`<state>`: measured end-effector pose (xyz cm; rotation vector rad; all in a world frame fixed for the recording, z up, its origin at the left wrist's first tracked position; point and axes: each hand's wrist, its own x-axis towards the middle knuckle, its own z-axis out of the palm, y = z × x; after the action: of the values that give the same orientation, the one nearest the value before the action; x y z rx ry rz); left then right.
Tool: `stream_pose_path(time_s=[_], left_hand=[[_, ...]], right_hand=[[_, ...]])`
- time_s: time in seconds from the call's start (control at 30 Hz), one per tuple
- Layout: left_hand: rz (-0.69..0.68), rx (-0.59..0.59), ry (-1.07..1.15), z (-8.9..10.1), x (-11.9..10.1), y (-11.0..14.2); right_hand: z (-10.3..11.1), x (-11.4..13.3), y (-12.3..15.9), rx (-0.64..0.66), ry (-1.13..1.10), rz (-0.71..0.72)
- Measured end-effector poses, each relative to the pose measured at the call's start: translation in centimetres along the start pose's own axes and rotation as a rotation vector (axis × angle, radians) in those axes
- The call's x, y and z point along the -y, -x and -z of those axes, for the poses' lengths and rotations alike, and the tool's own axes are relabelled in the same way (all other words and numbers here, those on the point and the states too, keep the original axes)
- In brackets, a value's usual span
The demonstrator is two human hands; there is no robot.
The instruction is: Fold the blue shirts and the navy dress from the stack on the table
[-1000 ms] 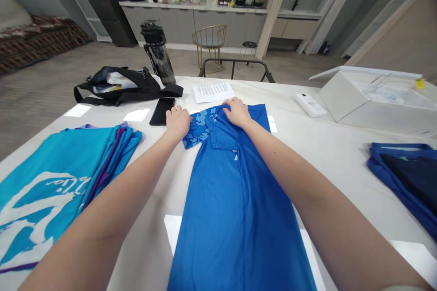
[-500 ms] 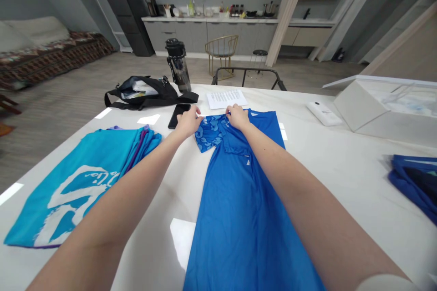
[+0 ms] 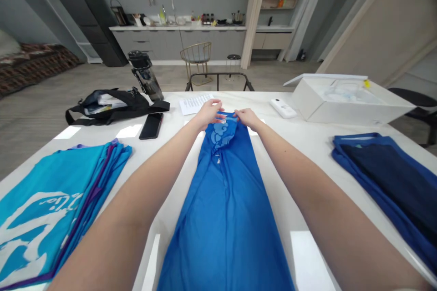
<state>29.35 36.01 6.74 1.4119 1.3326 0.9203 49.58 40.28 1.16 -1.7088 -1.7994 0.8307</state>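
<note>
A blue T-shirt (image 3: 225,209) lies lengthwise before me on the white table, narrow and folded inward at its far end. Its sleeve (image 3: 221,134), patterned in lighter blue, is turned in over the body. My left hand (image 3: 210,113) is at the far left corner of the shirt, fingers apart, touching or just above the cloth; which of the two I cannot tell. At the far right corner, my right hand (image 3: 248,118) pinches the shirt's edge between thumb and fingers.
To the left lies a stack of turquoise shirts (image 3: 51,177); to the right, folded dark blue clothes (image 3: 385,163). Further back are a phone (image 3: 151,126), a black bag (image 3: 119,104), a bottle (image 3: 146,75), a printed paper (image 3: 194,103), a white device (image 3: 283,108) and a white box (image 3: 334,109).
The patterned sleeve, stretched out to the left before, now lies folded inward on the shirt. My right hand has moved to the far right corner. The view has turned right.
</note>
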Motion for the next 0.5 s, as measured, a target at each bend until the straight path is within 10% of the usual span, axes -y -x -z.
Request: stream_pose_path(time_s=[0.13,0.5], left_hand=[[-0.086,-0.063,-0.794,0.5,4.8,-2.2],[-0.116,0.026,-1.148,4.4,8.4,-3.7]], right_hand=[[1.7,-3.4,2.8,0.083,0.001,-0.075],[-2.7,-0.3,3.9,0.018,0.395,0.146]])
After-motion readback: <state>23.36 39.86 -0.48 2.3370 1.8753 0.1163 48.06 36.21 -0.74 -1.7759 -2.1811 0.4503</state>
